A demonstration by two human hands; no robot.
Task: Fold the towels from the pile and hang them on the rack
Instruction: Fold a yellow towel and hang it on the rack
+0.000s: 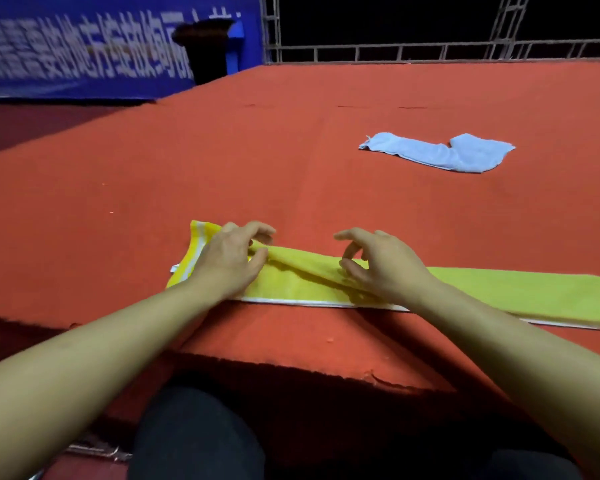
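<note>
A yellow towel [499,292] with white edge stripes lies folded lengthwise along the near edge of the red platform [291,161]. My left hand [229,258] pinches a raised fold of it near its left end, thumb and fingers curled on the cloth. My right hand [378,265] hovers over the towel's middle with fingers curled, its fingertips at the same ridge; whether they hold the cloth is unclear. A light blue towel [444,152] lies crumpled farther back on the right. No rack shows.
The platform's front edge [291,368] drops off just before my knees [194,438]. A black bin [207,50] stands at the back left before a blue banner [84,46]. A metal truss frame [395,50] runs along the far edge.
</note>
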